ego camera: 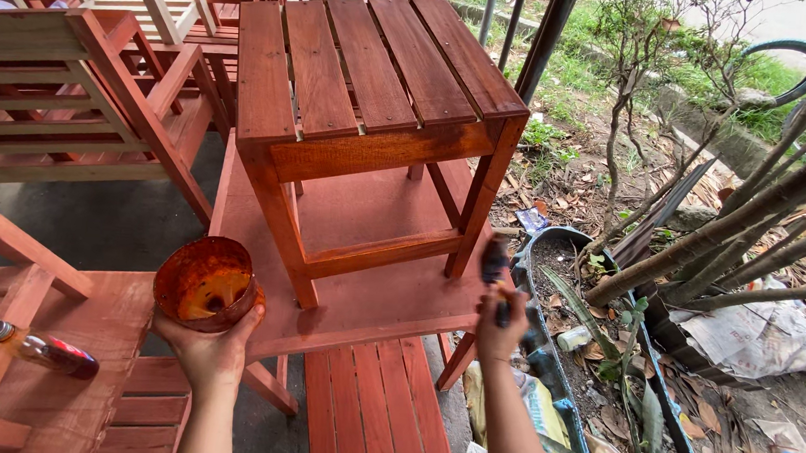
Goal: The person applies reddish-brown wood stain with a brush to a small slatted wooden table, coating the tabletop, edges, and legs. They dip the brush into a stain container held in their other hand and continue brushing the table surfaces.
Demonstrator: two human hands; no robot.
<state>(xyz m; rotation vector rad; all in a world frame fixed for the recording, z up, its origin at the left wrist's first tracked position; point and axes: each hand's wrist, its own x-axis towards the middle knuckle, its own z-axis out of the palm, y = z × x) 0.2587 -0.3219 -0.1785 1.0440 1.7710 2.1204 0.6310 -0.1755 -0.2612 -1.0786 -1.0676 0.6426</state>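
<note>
Daylight scene, soft and even from where I watched; no hard sun patches. Light came from the open side at upper right, where the pavement strip blew out near white. The slatted stool (376, 73) top was evenly lit, mild sheen on the boards, and its underside and the platform (369, 300) below sat in soft shade. Floor at left read dark and flat. Brush (494, 259) tip was smeared with motion blur; right hand (500, 330) slightly soft. Wide-angle bending showed at the edges, branches at right bowed. Centre was sharp, colours saturated.
</note>
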